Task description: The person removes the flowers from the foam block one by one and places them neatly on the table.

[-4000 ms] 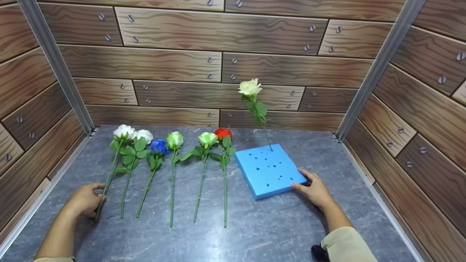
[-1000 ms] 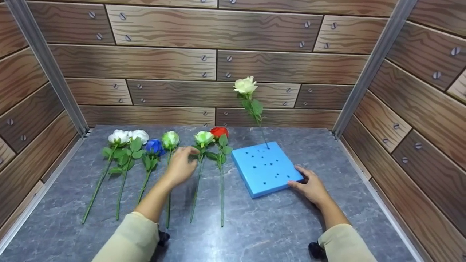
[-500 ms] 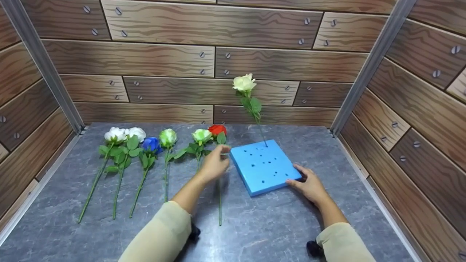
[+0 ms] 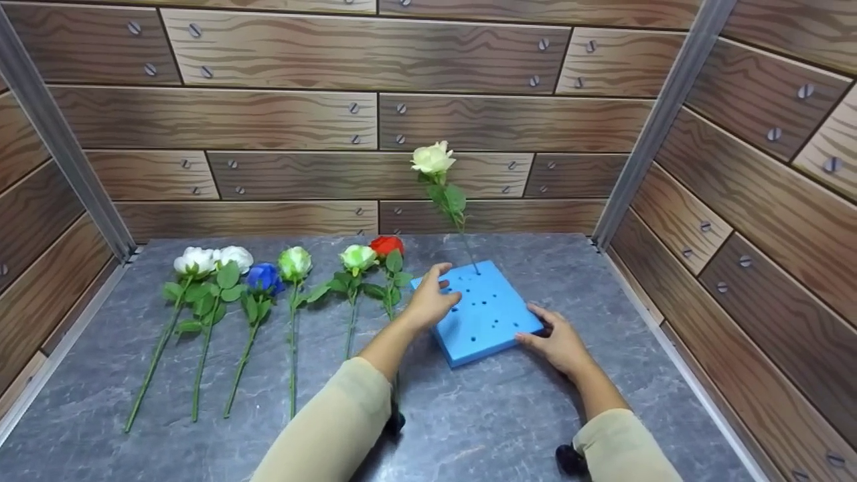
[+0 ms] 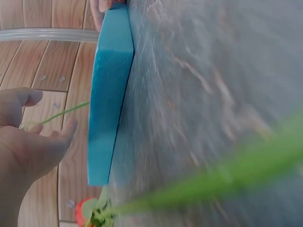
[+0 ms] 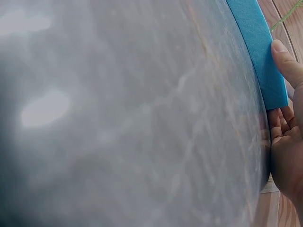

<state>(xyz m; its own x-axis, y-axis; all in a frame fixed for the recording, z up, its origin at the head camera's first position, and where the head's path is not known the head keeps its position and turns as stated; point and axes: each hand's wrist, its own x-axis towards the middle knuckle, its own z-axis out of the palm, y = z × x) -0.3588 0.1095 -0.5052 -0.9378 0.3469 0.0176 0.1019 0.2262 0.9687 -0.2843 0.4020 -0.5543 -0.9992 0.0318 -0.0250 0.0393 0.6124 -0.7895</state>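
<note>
A blue foam block with several small holes lies on the table, and a cream rose stands upright in a hole near its far corner. My right hand grips the block's near right corner, thumb on the front side and fingers round the right side. Above the block's left part hovers my left hand, fingers loosely bent, holding nothing. In the left wrist view, the left hand is apart from the block. A red rose lies left of the block, its stem partly hidden by the left arm.
Left of the red rose lie a green-white rose, another green-white rose, a blue rose and two white roses, one at the far left. Wood-patterned walls enclose the grey marbled table.
My left hand has let go of the leftmost white rose's stem and moved right across the flowers to above the block. My right hand still holds the block's corner.
</note>
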